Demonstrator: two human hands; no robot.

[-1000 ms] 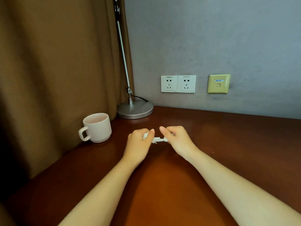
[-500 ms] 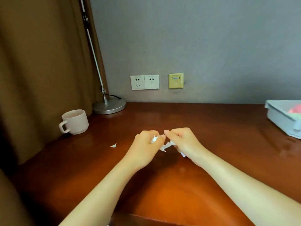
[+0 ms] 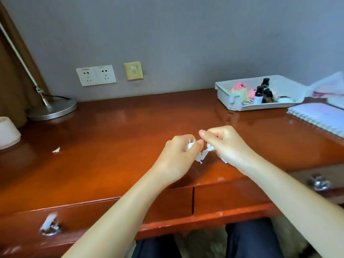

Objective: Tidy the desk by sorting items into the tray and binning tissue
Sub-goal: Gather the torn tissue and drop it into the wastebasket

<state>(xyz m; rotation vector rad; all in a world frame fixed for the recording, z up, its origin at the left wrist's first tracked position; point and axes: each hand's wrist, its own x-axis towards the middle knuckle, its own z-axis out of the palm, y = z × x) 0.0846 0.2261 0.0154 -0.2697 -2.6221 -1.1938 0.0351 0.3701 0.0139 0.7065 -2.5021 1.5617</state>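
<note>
Over the middle of the counter, the left hand curls round a wad of white tissue while the right hand pinches the twisted strand trailing from it, with the grey tray well apart at the back right and a small scrap lying far left.

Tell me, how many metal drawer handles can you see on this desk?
2. The left handle is on the desk front at lower left; the right handle is on it near the right edge. Others may lie outside the view.
</note>
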